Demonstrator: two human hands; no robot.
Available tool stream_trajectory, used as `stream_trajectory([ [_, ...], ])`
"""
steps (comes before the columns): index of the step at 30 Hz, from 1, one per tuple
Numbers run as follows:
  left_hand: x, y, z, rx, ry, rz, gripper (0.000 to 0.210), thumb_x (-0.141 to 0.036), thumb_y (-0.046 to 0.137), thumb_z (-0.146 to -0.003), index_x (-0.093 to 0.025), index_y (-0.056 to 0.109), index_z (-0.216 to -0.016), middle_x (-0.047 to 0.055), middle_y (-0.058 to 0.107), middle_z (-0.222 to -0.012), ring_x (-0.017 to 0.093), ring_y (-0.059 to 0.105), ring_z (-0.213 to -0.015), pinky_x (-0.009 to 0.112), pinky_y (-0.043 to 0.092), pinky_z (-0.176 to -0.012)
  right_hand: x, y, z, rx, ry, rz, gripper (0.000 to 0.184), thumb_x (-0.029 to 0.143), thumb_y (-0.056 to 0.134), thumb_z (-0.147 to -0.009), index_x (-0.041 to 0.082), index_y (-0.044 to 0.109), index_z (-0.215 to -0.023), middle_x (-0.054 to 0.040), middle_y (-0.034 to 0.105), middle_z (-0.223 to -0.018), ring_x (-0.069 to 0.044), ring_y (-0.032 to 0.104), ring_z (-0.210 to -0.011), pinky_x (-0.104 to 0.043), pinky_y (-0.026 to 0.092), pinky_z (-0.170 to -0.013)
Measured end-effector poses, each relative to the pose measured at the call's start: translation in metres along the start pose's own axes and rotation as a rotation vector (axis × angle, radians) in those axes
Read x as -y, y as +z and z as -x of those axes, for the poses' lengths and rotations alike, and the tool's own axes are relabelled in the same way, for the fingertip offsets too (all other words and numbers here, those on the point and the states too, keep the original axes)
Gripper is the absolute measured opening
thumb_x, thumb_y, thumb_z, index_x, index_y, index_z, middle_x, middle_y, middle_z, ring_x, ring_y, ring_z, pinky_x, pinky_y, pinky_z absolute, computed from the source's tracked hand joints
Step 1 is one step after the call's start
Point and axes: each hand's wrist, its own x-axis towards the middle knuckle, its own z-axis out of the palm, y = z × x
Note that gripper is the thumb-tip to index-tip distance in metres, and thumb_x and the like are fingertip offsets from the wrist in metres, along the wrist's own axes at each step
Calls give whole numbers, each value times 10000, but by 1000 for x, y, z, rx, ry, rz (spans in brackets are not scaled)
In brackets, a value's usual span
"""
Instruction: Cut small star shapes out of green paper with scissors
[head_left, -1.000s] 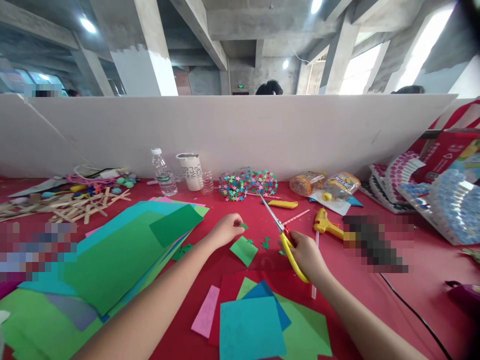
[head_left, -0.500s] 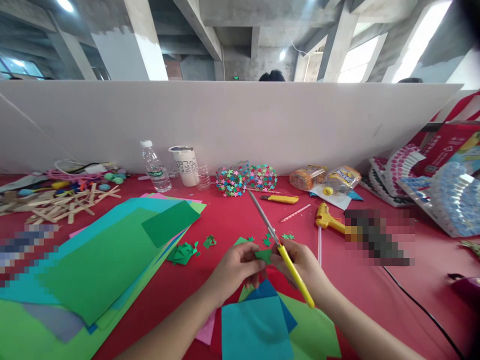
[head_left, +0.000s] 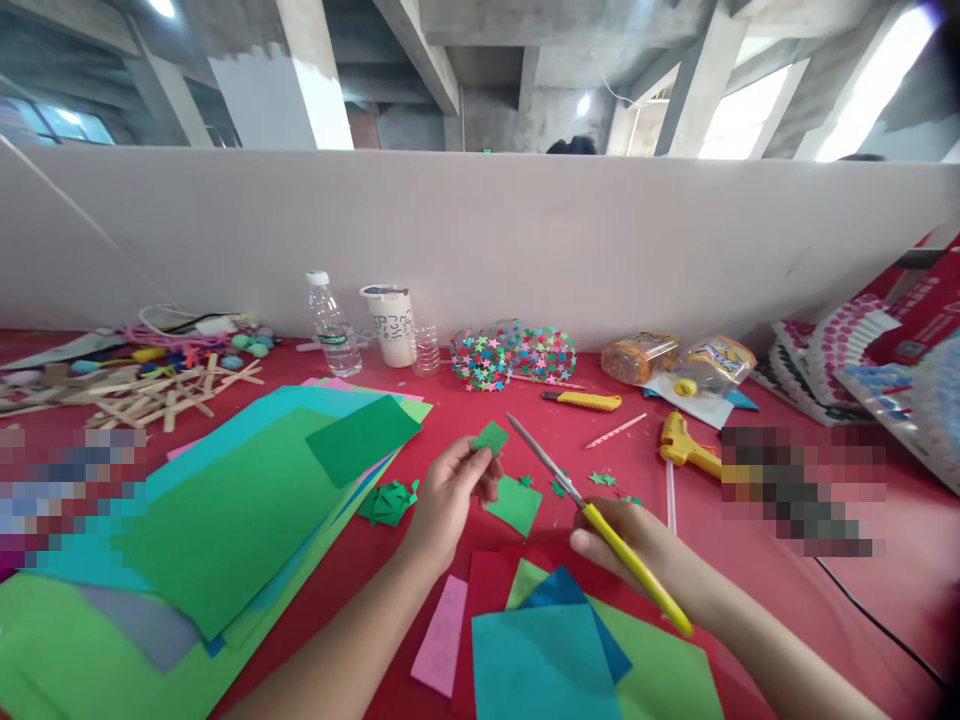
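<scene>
My left hand (head_left: 453, 494) pinches a small green paper piece (head_left: 491, 437) between thumb and fingertips, above the table. Scissors (head_left: 634, 562) with yellow handles are in my right hand (head_left: 622, 540), blades together and pointing up and left. Under my left fingers lies a green paper square (head_left: 517, 506). Several small green stars (head_left: 602, 479) are scattered near the scissors. A heap of green scraps (head_left: 388, 502) sits left of my left hand. Closer to me are a teal sheet (head_left: 541, 660), a dark blue sheet, a light green sheet and a pink strip (head_left: 441, 635).
Large coloured sheets (head_left: 225, 510) cover the left side. Along the back stand a water bottle (head_left: 334, 330), a white cup (head_left: 391, 328) and star-covered balls (head_left: 484, 360). A yellow utility knife (head_left: 583, 401) and a yellow glue gun (head_left: 686, 447) lie to the right; wooden sticks (head_left: 172, 395) lie far left.
My hands have moved apart. The left lifted its green piece up and left, while the right moved right with the scissors. The view has shifted slightly, and the green square shows more fully.
</scene>
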Motion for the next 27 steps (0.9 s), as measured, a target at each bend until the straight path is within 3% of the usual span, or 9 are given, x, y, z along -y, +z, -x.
stream_trajectory([
  [12,-2,2,5,-92,81,121,207,-321,560,-811,-173,499,-678,-29,562,-600,61,463,-464,186,334,-435,4,3,6,145,-57,47,467,610,389,-865,193,370,-655,51,331,-612,-107,289,-578,-234,265,-528],
  [19,-5,4,12,8,135,-61,229,-343,489,-869,-181,482,-708,-42,528,-589,71,475,-495,189,348,-455,9,5,9,179,-23,1,463,609,396,-865,193,372,-663,52,322,-614,-104,292,-577,-232,252,-521],
  [27,-7,5,13,-18,179,-109,239,-360,495,-870,-187,461,-708,-55,500,-584,62,455,-469,182,345,-437,11,4,11,203,-32,-6,472,616,370,-874,192,359,-667,52,298,-629,-100,278,-575,-229,237,-501],
])
